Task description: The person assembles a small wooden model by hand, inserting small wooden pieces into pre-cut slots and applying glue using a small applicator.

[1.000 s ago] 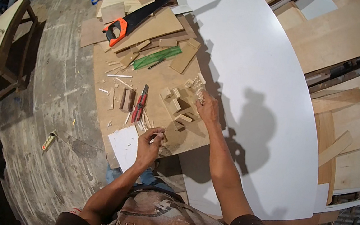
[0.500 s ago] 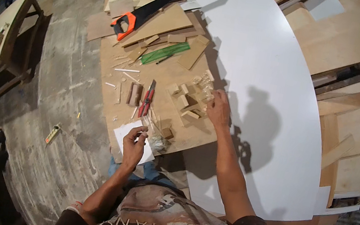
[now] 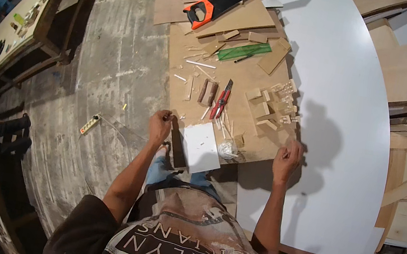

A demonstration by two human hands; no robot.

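My left hand (image 3: 160, 127) is held by the near left corner of the plywood work board (image 3: 185, 105), fingers curled together beside a white sheet (image 3: 197, 153) with small bits on it. My right hand (image 3: 287, 162) is at the board's near right corner, its fingers bent in; whatever either hand pinches is too small or hidden to make out. Just beyond the right hand stands a small assembly of pale wooden blocks (image 3: 269, 121). Between the hands lie a clear plastic bundle (image 3: 228, 149), a red utility knife (image 3: 223, 98) and a brown block piece (image 3: 208, 93).
A handsaw (image 3: 225, 5) with an orange handle rests on wood offcuts at the far end, near a green strip (image 3: 244, 52). A large white panel (image 3: 341, 151) extends along the right. On the floor to the left are a power strip (image 3: 89, 124) and a long table (image 3: 25, 25).
The view has shifted left. My left hand has moved off the white sheet to its left side. My right hand has drawn back from the wooden blocks toward me.
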